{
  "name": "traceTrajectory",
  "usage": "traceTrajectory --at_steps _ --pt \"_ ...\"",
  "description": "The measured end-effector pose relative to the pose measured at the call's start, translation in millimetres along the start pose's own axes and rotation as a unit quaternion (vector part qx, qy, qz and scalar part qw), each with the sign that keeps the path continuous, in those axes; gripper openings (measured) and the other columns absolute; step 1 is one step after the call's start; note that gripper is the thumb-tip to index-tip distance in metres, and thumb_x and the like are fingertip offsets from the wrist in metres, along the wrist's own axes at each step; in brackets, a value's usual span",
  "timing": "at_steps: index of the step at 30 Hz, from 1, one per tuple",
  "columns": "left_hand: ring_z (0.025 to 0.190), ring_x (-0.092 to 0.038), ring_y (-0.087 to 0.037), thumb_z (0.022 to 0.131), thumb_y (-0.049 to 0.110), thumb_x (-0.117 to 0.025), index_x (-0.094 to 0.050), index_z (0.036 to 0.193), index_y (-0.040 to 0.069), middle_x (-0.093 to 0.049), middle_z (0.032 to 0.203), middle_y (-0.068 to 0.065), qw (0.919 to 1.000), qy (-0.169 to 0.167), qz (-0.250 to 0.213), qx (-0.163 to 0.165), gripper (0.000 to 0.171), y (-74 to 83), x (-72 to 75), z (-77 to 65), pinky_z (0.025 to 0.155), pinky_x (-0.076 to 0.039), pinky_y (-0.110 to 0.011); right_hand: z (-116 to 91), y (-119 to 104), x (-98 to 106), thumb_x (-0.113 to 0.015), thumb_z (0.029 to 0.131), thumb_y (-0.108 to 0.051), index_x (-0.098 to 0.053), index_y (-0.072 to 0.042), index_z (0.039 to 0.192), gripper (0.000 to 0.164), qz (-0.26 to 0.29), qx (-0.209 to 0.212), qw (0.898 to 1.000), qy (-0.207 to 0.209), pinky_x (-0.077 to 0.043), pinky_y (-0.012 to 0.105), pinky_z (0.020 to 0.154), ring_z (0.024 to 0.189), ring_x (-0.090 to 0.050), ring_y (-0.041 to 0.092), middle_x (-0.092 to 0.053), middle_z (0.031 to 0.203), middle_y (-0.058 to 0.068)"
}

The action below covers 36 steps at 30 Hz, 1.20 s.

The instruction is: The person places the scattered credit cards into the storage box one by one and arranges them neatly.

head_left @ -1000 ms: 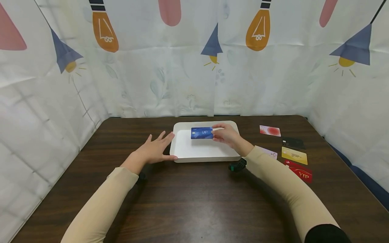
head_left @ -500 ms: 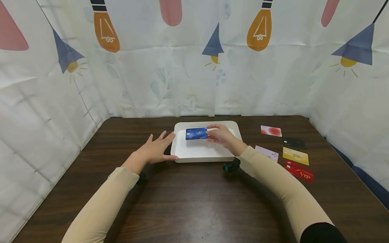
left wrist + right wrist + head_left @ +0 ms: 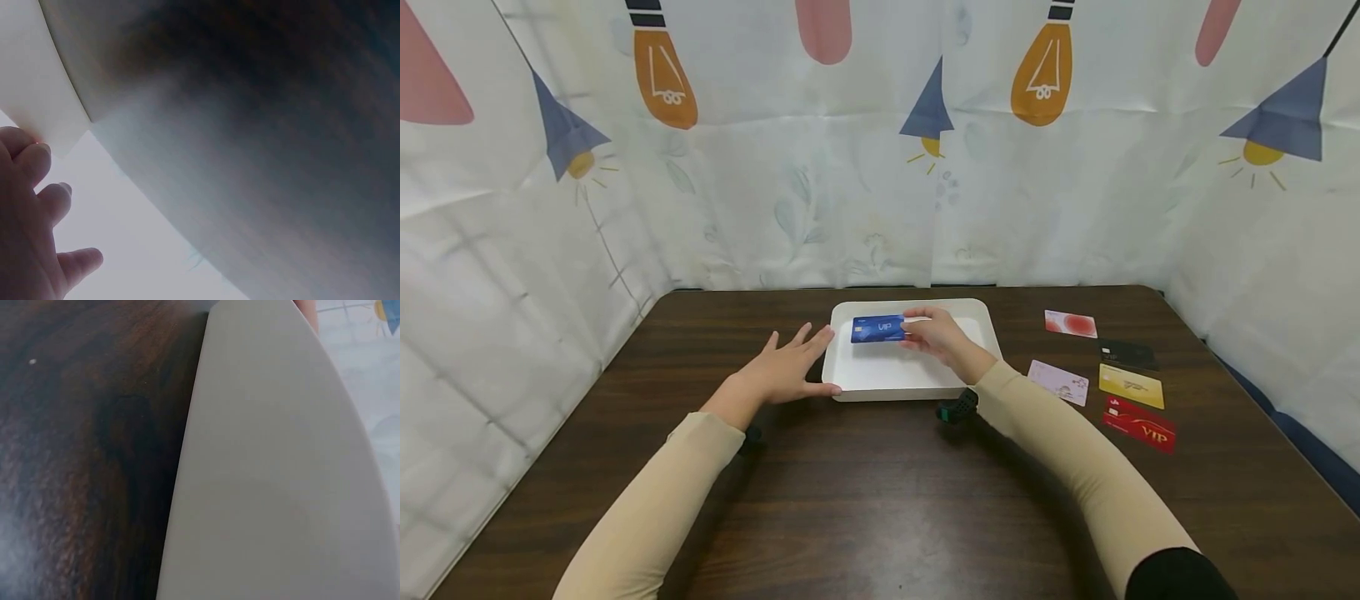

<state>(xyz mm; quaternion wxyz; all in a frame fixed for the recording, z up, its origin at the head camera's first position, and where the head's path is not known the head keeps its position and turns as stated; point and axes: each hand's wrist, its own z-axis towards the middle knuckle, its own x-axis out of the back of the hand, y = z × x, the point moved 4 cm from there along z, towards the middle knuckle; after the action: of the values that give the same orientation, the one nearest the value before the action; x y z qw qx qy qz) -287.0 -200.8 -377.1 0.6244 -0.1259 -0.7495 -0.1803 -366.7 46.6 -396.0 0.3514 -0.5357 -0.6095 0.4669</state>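
A blue VIP card (image 3: 877,328) is pinched by its right end between the thumb and fingers of my right hand (image 3: 936,337). Both are over the white tray (image 3: 895,377), toward its left half in the head view. My left hand (image 3: 784,372) spreads its fingers at the tray's left side, fingertips right at the rim. The left wrist view shows the left hand (image 3: 31,212) with its fingers against a corner of the pale tray (image 3: 37,75). In the right wrist view the tray's side wall (image 3: 269,456) fills much of the picture and hides the card.
Right of the tray on the dark wooden table (image 3: 880,500) lie a pink card (image 3: 1070,323), a black card (image 3: 1127,355), a yellow card (image 3: 1131,386), a red VIP card (image 3: 1140,423) and a lilac card (image 3: 1058,382). A patterned curtain (image 3: 737,192) hangs behind.
My right hand has moved left over the tray with the blue card, and the sleeve has uncovered more of the lilac and red cards. My left hand stays at the rim.
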Motion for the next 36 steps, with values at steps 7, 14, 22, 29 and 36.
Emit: traceTrajectory --at_steps 7,14,22,29,36 --pt "0.156 -0.007 -0.036 0.092 0.073 -0.056 -0.011 0.166 0.009 -0.014 0.17 -0.011 1.0 0.001 -0.007 -0.004 0.107 1.2 1.0 -1.1 0.116 -0.004 -0.073 1.8 2.1 -7.6 -0.063 0.1 0.003 -0.056 0.004 0.136 0.037 0.017 0.01 1.0 0.004 -0.059 0.022 0.066 0.079 -0.063 0.018 -0.058 0.122 0.02" --pt "0.156 -0.007 -0.036 0.092 0.074 -0.056 -0.011 0.166 0.01 -0.015 0.17 -0.011 1.0 0.0 -0.006 0.001 0.107 2.4 1.4 -1.3 0.116 -0.004 -0.073 5.5 5.0 -14.4 -0.062 0.101 0.003 -0.056 0.004 0.138 0.038 0.033 0.01 0.999 0.001 -0.059 0.022 0.068 0.077 -0.063 0.017 -0.057 0.127 0.022" --pt "0.156 -0.008 -0.037 0.09 0.079 -0.052 -0.011 0.166 0.011 -0.015 0.17 -0.011 1.0 -0.004 0.0 0.005 0.11 0.4 -0.4 0.8 0.115 -0.005 -0.073 10.9 4.8 -14.7 -0.061 0.101 0.002 -0.055 0.003 0.138 0.038 0.041 0.009 0.999 0.013 -0.059 0.021 0.067 0.073 -0.062 0.015 -0.059 0.118 0.018" --pt "0.156 -0.007 -0.037 0.091 0.076 -0.054 -0.012 0.166 0.012 -0.015 0.17 -0.011 0.9999 -0.007 0.003 0.007 0.108 -0.2 0.4 2.1 0.116 -0.005 -0.073 11.4 2.1 -20.4 -0.061 0.1 0.003 -0.056 0.003 0.138 0.038 0.038 0.005 0.999 0.012 -0.059 0.022 0.066 0.076 -0.062 0.016 -0.059 0.124 0.022" --pt "0.156 -0.008 -0.038 0.089 0.077 -0.055 -0.013 0.166 0.011 -0.017 0.169 -0.011 1.0 -0.005 -0.003 0.008 0.109 0.4 1.2 2.0 0.115 -0.006 -0.073 16.0 4.2 -22.7 -0.061 0.1 0.003 -0.057 0.002 0.136 0.035 0.039 0.006 0.999 0.024 -0.059 0.022 0.065 0.076 -0.061 0.018 -0.059 0.122 0.02"
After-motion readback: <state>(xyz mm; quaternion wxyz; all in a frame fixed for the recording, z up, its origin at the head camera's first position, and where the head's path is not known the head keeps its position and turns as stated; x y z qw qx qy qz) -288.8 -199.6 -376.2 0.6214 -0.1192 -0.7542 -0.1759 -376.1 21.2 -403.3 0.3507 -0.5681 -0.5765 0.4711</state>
